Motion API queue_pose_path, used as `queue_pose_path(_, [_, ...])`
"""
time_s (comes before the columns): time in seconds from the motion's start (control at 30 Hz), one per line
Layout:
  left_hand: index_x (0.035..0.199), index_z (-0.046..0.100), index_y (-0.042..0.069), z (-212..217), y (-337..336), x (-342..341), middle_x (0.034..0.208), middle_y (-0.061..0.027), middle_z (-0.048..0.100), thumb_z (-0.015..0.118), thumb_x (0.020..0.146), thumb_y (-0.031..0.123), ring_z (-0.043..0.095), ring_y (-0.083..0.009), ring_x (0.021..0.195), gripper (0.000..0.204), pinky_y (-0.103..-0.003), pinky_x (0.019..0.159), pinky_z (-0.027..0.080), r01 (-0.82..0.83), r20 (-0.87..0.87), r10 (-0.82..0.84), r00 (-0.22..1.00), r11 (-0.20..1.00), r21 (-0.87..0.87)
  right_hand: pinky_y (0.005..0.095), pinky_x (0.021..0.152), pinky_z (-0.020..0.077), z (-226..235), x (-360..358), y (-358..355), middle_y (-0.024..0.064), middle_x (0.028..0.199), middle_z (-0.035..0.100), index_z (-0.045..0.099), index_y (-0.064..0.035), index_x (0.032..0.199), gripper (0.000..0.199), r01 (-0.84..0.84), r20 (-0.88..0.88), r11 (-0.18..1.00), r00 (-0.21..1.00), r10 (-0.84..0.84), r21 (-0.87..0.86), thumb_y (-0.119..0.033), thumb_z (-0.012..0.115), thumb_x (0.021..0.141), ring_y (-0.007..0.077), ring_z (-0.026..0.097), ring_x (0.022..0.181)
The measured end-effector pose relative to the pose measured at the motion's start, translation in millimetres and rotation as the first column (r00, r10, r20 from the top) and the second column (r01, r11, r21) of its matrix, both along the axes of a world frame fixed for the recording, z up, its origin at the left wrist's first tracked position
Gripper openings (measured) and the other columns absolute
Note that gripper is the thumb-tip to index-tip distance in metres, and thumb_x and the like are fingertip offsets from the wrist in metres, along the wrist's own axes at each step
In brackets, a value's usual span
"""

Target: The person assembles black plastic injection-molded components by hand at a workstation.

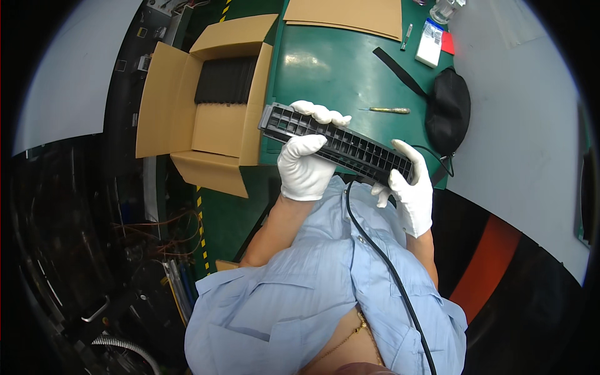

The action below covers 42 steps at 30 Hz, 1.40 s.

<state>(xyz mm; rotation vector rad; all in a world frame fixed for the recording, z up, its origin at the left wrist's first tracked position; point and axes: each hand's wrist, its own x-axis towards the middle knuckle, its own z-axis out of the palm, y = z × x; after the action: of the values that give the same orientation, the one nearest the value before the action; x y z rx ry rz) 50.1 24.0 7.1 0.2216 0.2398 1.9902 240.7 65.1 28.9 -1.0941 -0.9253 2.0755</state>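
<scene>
A long black plastic part point(340, 142), ribbed into many small cells, is being held up slantwise in front of the person's chest, its left end higher and reaching toward the open cardboard box point(206, 112), its right end lower. It is hanging above the near edge of the green surface point(325, 69), not resting on it.

Both hands are wearing white gloves. The left hand point(306, 164) is clasping the part near its middle, with the fingers point(322, 114) curling over the far edge and the thumb pressing on the near side. The right hand point(409, 187) is gripping the lower right end, fingers wrapped around it.

The cardboard box is sitting just to the left of the part with its flaps spread open, and a stack of dark pieces point(226, 80) is lying in its far half. On the green surface beyond the hands, a thin screwdriver-like tool point(387, 110) is lying near a black pouch point(449, 109) with a strap. Flat cardboard sheets point(344, 17) are lying at the far edge. A black cable point(387, 262) is running down over the person's light blue shirt point(300, 294).
</scene>
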Motion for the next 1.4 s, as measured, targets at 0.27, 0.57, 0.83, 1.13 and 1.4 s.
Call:
queue_pose_path(0.27, [0.111,0.058,0.009,-5,-2,-13,0.101,-0.0084,0.062,0.062,0.068,-0.005,0.061,-0.029,0.105,0.045,-0.049,0.111,0.037,0.029,0.056,-0.026,0.998,0.998,-0.055,0.0223,0.059,0.0538,6,-5,-12,0.0119,0.112,0.064,0.058,-0.0016,0.131,0.062,-0.069,0.28,0.989,0.959,0.031,0.128,-0.014,0.086,0.077,0.0107,0.066,0.069])
queue_pose_path(0.57, [0.108,0.057,0.008,-23,1,-24,0.095,-0.001,0.061,0.063,0.063,-0.006,0.061,-0.0209,0.098,0.048,-0.04,0.104,0.042,0.097,0.217,-0.075,0.973,0.991,-0.092,0.0249,0.064,0.0573,11,-7,-12,0.011,0.115,0.062,0.055,-0.0014,0.132,0.069,-0.109,0.233,0.992,0.968,0.089,0.07,-0.015,0.089,0.074,0.0119,0.065,0.082])
queue_pose_path(0.83, [0.103,0.056,0.01,-17,4,-27,0.094,-0.0004,0.06,0.063,0.06,-0.008,0.061,-0.0199,0.098,0.047,-0.04,0.104,0.042,0.118,0.194,-0.109,0.975,0.992,-0.037,0.0227,0.069,0.0553,-4,-8,-12,0.0092,0.12,0.065,0.056,-0.0039,0.134,0.068,-0.189,0.355,0.9,0.934,0.041,0.393,-0.017,0.088,0.075,0.009,0.066,0.084])
queue_pose_path(1.13, [0.129,0.056,0.01,-17,-11,-39,0.148,-0.0133,0.048,0.085,0.069,0.054,0.035,-0.0386,0.142,0.08,-0.064,0.119,0.016,0.389,0.033,-0.394,0.919,0.917,0.09,0.0203,0.057,0.0526,5,25,29,0.0086,0.11,0.07,0.066,-0.004,0.124,0.051,-0.215,0.205,0.941,0.965,0.164,0.26,-0.008,0.085,0.076,0.009,0.067,0.079])
queue_pose_path(1.4, [0.154,0.009,-0.007,4,19,-36,0.156,-0.0332,0.023,0.05,0.095,0.062,0.053,-0.0462,0.126,0.1,-0.052,0.091,0.057,0.959,-0.023,-0.964,0.263,0.264,-0.1,0.0252,0.064,0.0575,29,32,126,0.0084,0.105,0.072,0.073,-0.0009,0.11,0.057,-0.754,0.28,0.626,0.656,0.701,0.2,-0.013,0.095,0.058,0.014,0.069,0.079])
